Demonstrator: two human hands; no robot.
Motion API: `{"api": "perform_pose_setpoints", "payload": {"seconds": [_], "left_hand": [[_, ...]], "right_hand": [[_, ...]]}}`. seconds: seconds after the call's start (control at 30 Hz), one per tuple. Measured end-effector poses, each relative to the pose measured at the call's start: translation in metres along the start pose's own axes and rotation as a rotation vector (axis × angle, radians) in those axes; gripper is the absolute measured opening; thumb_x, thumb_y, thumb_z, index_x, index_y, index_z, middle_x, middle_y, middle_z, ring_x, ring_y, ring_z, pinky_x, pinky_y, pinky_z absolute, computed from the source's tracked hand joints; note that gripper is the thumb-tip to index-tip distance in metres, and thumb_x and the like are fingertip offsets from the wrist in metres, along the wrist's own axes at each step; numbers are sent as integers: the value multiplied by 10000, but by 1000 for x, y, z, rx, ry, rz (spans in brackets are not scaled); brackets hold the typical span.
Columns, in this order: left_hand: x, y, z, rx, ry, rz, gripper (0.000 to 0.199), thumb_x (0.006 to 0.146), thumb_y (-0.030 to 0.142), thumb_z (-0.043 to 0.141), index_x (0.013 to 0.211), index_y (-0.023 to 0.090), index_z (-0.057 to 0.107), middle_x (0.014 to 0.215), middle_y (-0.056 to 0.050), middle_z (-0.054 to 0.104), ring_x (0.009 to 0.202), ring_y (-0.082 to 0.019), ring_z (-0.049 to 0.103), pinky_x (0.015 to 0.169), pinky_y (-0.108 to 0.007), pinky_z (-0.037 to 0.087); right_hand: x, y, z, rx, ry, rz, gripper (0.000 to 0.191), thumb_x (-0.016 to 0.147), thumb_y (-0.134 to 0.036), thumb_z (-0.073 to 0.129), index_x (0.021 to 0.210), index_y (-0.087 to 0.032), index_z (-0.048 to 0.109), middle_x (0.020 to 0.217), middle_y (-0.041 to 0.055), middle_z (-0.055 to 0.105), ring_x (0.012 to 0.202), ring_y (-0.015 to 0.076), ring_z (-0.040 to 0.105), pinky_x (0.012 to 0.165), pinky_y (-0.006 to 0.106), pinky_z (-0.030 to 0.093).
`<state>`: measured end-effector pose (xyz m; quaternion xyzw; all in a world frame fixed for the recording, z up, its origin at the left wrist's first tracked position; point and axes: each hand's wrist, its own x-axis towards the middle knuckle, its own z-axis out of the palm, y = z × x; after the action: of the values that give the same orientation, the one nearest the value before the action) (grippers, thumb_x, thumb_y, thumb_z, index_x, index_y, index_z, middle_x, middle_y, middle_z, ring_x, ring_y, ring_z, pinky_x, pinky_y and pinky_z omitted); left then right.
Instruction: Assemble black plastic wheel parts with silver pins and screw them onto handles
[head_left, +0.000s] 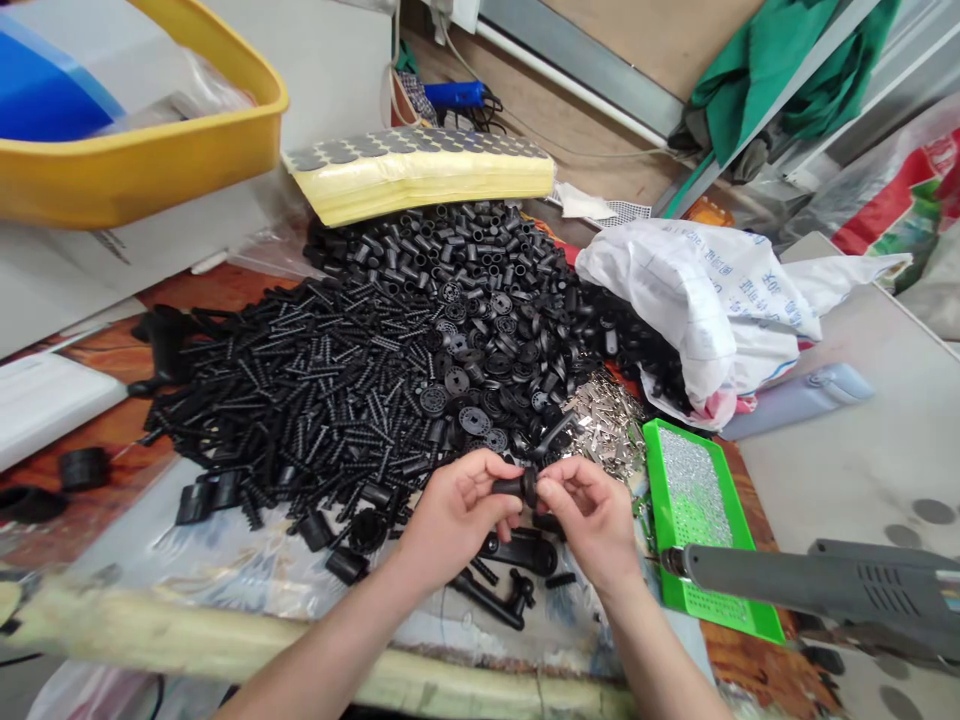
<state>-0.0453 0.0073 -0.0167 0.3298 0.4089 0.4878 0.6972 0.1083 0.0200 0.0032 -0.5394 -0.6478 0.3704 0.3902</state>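
Left hand point(454, 512) and right hand point(589, 517) are pinching a small black spool point(516, 487) between their fingertips, holding it up at the near edge of a heap of black plastic parts point(390, 370).

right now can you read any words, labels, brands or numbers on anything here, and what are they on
Nothing here can be quoted as readable.
white woven sack: rows of small printed characters, too small and blurred to read
red and green printed bag: coloured print, too cut off and blurred to read
pale blue tube: small mark near one end, too blurred to read
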Motion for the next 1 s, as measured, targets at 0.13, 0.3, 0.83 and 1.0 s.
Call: {"api": "perform_pose_setpoints", "payload": {"seconds": [0.13,0.3,0.83,1.0], "left_hand": [[1,-4,-2,50,23,6,158,669,128,615,815,168,573,545,46,628,457,-98,551,490,-230,446],[1,-4,-2,67,11,-5,147,693,132,595,827,172,552,551,54,596,460,-98,538,475,-228,435],[1,3,1,31,-45,-16,384,605,94,661,978,186,676,668,40,650,535,-105,543,549,-237,469],[0,4,1,75,-52,-31,367,621,108,636,975,190,682,644,42,648,532,-113,556,568,-253,485]], "right_hand": [[3,0,-3,-176,-39,-175,103,819,-195,575,725,-197,617,673,22,658,618,152,604,578,261,483],[6,-1,-7,-268,-113,-300,105,849,-169,534,772,-203,596,712,17,654,663,152,610,619,260,489],[6,-12,-6,-211,-97,-393,104,826,-133,602,766,-213,629,711,14,682,660,156,640,617,268,512],[9,-12,-11,-203,-144,-451,133,825,-125,593,756,-222,654,711,16,699,673,166,653,628,284,526]]}}
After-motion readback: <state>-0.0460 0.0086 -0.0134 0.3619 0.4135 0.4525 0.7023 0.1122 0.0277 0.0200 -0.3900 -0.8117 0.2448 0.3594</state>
